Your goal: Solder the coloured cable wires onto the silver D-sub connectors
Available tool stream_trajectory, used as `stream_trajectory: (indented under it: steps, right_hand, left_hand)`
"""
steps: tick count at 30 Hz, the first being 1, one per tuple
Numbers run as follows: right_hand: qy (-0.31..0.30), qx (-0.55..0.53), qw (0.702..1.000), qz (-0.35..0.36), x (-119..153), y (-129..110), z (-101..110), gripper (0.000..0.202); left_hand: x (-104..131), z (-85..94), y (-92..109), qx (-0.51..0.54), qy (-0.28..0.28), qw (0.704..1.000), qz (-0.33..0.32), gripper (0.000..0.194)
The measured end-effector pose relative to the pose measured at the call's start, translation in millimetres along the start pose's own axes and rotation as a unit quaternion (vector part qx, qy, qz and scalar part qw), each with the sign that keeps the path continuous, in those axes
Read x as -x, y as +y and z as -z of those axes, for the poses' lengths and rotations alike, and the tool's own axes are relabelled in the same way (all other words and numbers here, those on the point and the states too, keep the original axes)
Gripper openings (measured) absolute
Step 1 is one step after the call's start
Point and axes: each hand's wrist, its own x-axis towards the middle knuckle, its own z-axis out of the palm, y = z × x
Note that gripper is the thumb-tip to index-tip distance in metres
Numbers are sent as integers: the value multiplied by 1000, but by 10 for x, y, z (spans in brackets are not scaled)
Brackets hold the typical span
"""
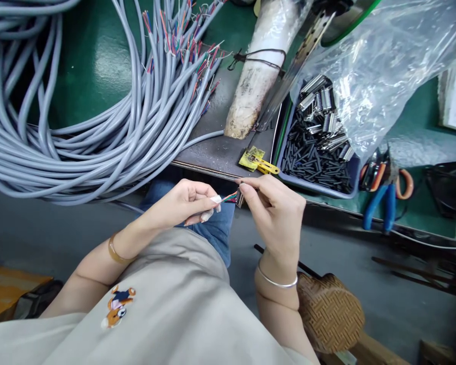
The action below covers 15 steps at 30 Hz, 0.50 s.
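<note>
- The left hand (192, 203) has its grip closed, thumb against fingers, on the coloured wires (229, 197); they fan out to the right of its fingertips.
- The right hand (275, 210) has its grip pinched on a small connector (239, 195), where the wires end; both hands are over the near edge of the desk (95, 66), close together.
- On the left lies a large bundle of grey cables (110, 157), stripped ends towards the far middle.
- Right of the hands, a tray (319, 189) holds black sleeves (311, 165) and metal parts (323, 101); blue-handled pliers (380, 203) lie farther right; a yellow clip (268, 167) is just left of the tray.
</note>
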Motion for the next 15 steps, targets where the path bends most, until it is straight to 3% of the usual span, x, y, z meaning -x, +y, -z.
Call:
stream_trajectory:
  steps: [10,12,15]
  right_hand:
    - [2,3,1000,14,28,-1,65,14]
    - [34,18,999,20,55,-4,80,12]
    - [153,23,988,7,84,-24,100,13]
  left_hand:
    - [-12,5,-29,-16,0,1000,-4,44]
    - [-6,-6,-64,-36,12,999,-16,41]
    - [10,-7,-152,-119,8,992,-43,33]
